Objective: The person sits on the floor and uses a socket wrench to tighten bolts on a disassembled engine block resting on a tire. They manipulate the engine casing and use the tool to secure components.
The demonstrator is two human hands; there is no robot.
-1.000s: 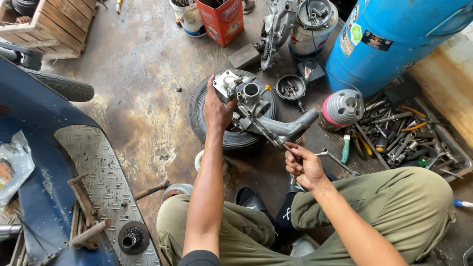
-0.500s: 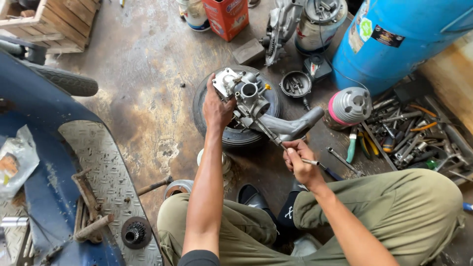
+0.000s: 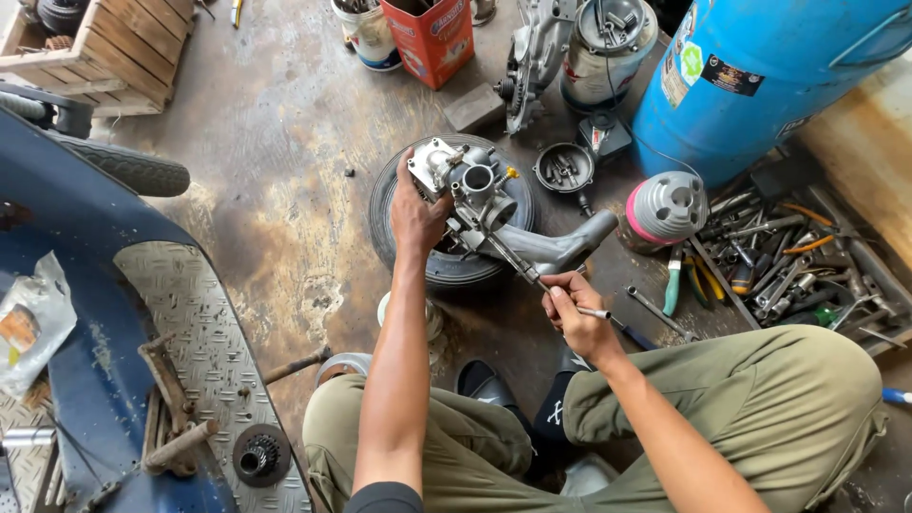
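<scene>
A grey metal carburettor with a curved intake pipe (image 3: 494, 214) rests on a small black tyre (image 3: 446, 266) lying flat on the floor. My left hand (image 3: 418, 214) grips the carburettor's left side and steadies it. My right hand (image 3: 575, 313) is closed around a thin metal tool (image 3: 527, 269), a long shaft whose tip reaches up under the carburettor body; its short cross handle sticks out beside my fingers. I sit on the floor in olive trousers, knees apart, with the tyre just ahead of me.
A blue drum (image 3: 760, 76) stands at the far right. A tray of loose tools (image 3: 807, 256), a grey and pink cylinder part (image 3: 665, 209), a bowl of small parts (image 3: 563, 168), a red box (image 3: 429, 38), a wooden crate (image 3: 104, 43) and a blue scooter floorboard (image 3: 133, 361) surround me.
My right hand has risen from near the floor and brought the thin tool up against the carburettor. My left hand stays on the carburettor.
</scene>
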